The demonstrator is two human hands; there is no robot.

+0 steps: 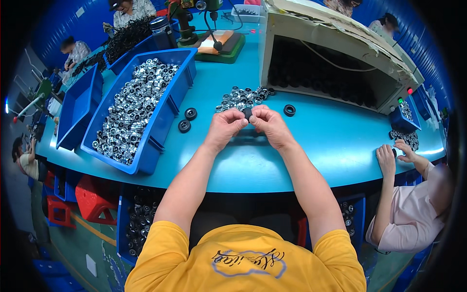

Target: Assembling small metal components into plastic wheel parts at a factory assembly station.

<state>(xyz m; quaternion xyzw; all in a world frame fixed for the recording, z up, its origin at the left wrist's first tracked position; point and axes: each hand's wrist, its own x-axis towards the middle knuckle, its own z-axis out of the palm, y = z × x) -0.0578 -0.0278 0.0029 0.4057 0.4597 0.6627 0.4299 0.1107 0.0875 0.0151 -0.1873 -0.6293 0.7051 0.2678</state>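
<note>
A small black ring (248, 114) sat above the teal table (311, 136), pinched between the fingertips of the left hand (224, 127) and the right hand (270, 124), which met around it. Just beyond lay a heap of silvery round parts (241, 97), with loose black rings (187, 120) beside a blue bin (160, 117) of similar parts on the left.

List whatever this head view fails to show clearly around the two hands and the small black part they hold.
- Small black part: mostly covered by the fingertips of the left hand and right hand; its shape cannot be told.
- Pile of silver parts: single pieces too small to tell apart.
- Inside of the grey machine: dark and shadowed.
- Co-worker's hands: what they hold is too small.
</note>
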